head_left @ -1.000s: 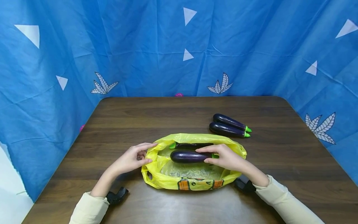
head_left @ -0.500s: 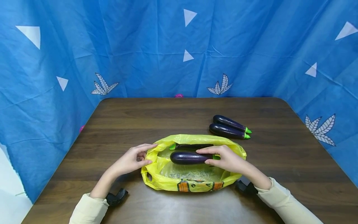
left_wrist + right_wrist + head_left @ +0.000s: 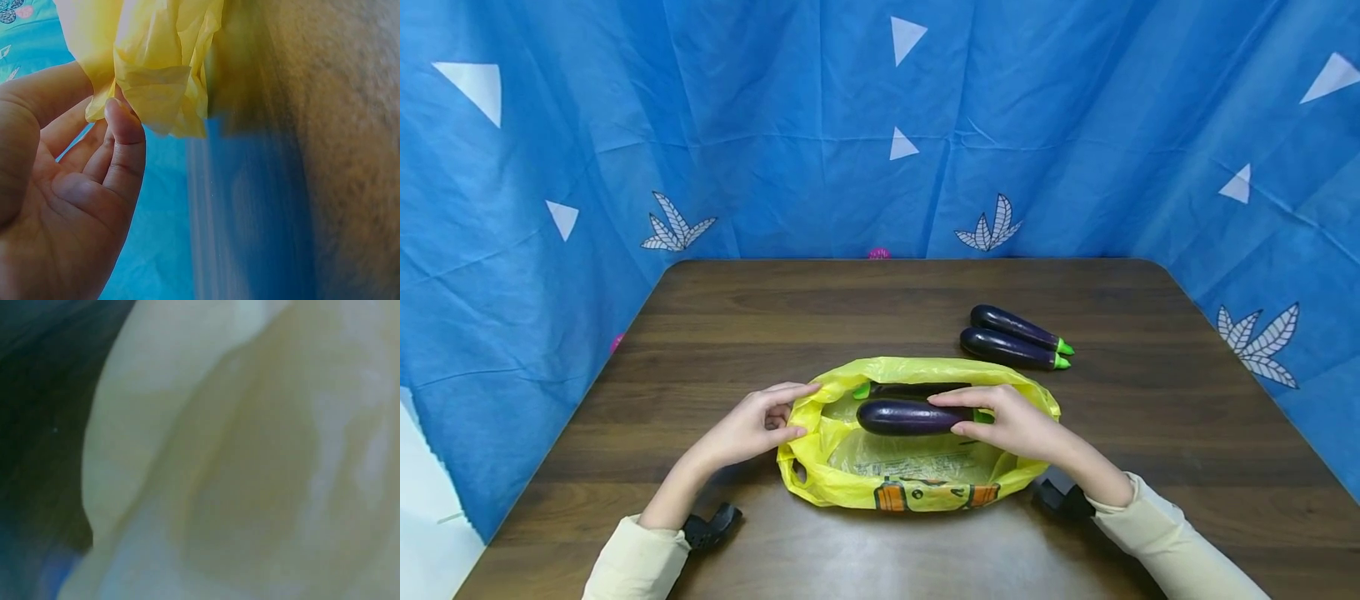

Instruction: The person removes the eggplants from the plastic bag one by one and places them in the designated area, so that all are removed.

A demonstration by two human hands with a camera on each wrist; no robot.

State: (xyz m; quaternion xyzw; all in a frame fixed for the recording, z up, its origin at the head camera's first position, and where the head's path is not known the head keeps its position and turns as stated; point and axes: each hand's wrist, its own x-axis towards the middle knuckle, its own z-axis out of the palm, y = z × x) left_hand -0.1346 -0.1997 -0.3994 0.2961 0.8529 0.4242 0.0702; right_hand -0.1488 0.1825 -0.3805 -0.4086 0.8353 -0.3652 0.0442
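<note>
A yellow plastic bag [image 3: 842, 492] lies with its mouth spread wide in the head view. My left hand [image 3: 756, 425] pinches the bag's left rim; the left wrist view shows the crumpled bag edge [image 3: 156, 75] between thumb and fingers. Inside the mouth, my right hand [image 3: 1007, 425] holds a dark purple eggplant [image 3: 895, 418] near its green stem end, thumb on the near side and fingers on the far side. Behind it in the bag lies another eggplant [image 3: 910, 389], partly covered by the hand. Blurred bag plastic [image 3: 250, 444] fills most of the right wrist view, hiding the hand.
Two more eggplants [image 3: 1011, 347] lie side by side on the brown wooden table [image 3: 775, 317], behind the bag to the right. A blue patterned cloth [image 3: 820, 125] hangs beyond the table's back and side edges.
My right hand's fingertips have slid very slightly to the right along the eggplant. The left hand and the bag have stayed in place.
</note>
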